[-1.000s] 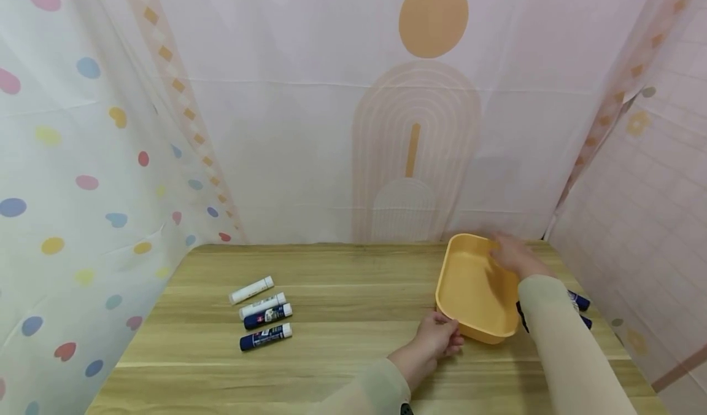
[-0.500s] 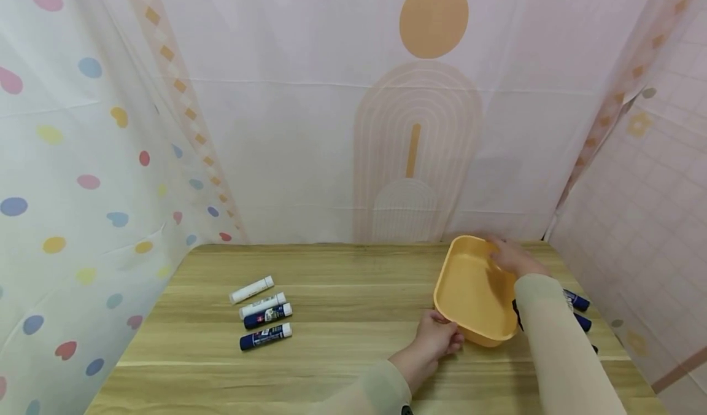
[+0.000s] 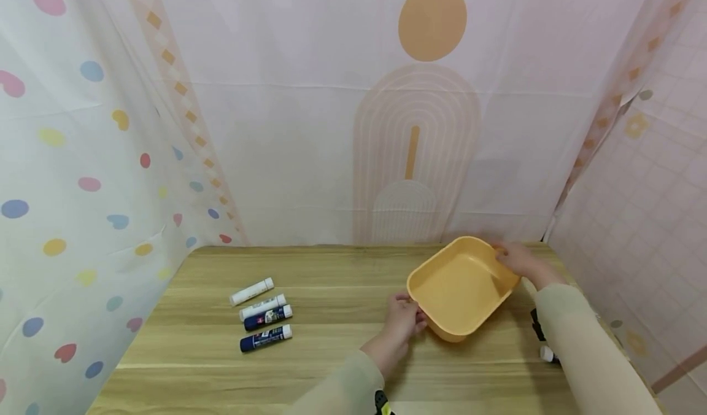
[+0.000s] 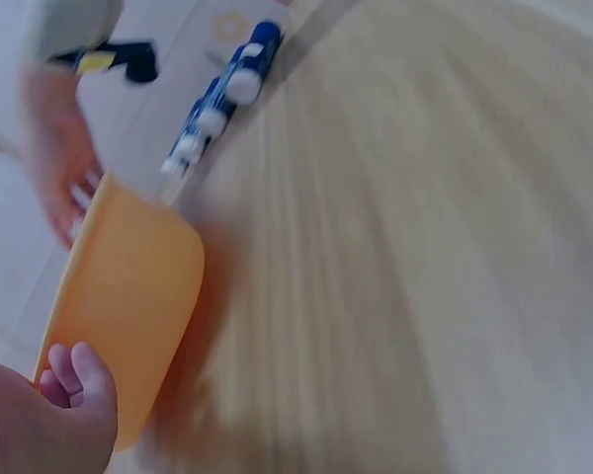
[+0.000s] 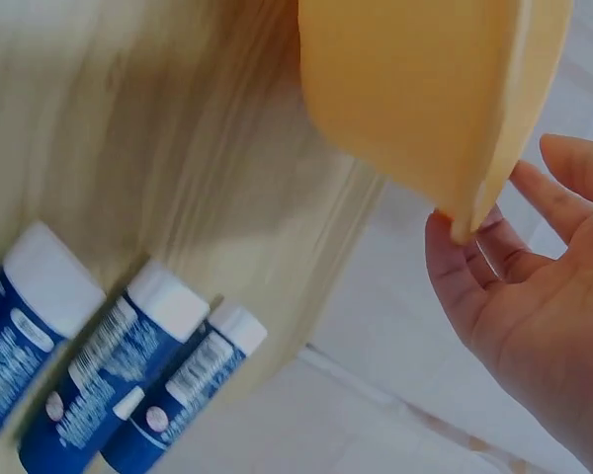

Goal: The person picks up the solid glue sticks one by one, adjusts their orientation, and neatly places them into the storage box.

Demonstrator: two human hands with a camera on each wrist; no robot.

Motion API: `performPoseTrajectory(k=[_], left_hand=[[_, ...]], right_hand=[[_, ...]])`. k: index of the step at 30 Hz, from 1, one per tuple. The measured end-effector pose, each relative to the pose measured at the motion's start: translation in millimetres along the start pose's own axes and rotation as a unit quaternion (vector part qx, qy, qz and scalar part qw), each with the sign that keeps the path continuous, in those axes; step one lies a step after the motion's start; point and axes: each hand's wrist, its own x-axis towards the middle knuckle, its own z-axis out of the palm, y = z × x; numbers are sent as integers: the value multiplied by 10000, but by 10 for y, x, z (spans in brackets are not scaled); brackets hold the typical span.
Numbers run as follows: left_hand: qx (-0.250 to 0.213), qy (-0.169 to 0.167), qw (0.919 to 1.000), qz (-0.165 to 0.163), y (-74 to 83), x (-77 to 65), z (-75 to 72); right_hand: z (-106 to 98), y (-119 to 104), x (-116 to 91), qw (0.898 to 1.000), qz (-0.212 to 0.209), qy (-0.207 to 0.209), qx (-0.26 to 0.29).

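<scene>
"What's the biggest thing there?"

"Patterned cloth (image 3: 298, 139), hanging behind and to both sides of the bench (image 3: 331, 307)."

"And on the bench?"

"A yellow tray (image 3: 461, 289), toward the back on the right, set at a slant with its open side up. Whether its base touches the wood, I can't tell."

"The hands?"

"Both are on the tray. The left hand (image 3: 400, 320) pinches the rim at the near left corner, fingers curled against the outer wall. The right hand (image 3: 521, 261) grips the rim at the far right, with fingers on either side of it."

"Anything smaller?"

"Sticks. On the left, back to front, two white sticks (image 3: 251, 291), then two blue sticks (image 3: 266, 337) with white caps. More capped blue ones (image 5: 99, 375) lie in a row by the right edge, partly behind the right arm in the head view."
</scene>
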Motion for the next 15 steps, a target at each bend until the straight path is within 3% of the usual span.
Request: performPoseTrajectory(k=[6, 10, 15], left_hand=[[428, -38, 9982, 411, 185, 111, -295], [643, -94, 9966, 497, 301, 167, -508], [973, -401, 9933, 469, 407, 246, -802]], right_hand=[[113, -47, -86, 9954, 161, -186, 929], [241, -131, -139, 9902, 399, 21, 1340], [404, -274, -215, 9818, 656, 321, 1752]])
